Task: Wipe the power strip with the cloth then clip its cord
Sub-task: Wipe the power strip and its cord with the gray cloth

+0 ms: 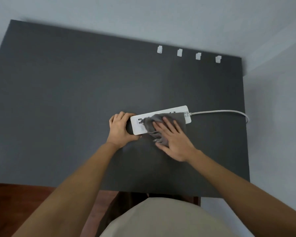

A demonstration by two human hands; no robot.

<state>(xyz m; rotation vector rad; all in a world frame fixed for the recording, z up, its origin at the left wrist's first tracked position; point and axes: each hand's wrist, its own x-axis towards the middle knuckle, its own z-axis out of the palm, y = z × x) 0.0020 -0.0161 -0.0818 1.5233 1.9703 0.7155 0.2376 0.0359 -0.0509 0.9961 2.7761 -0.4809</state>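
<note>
A white power strip [169,111] lies on the dark grey table [75,100], right of centre. My left hand [120,130] grips its left end. A grey cloth [151,125] is draped over the strip's middle and hangs onto the table in front. My right hand [173,139] presses flat on the cloth, fingers spread. The white cord [220,111] leaves the strip's right end and curves over the table's right edge. Several white cord clips [179,52] sit in a row near the far edge.
The table stands against a pale wall at the back and right. Reddish-brown floor [15,194] shows at the lower left, beyond the table's near edge.
</note>
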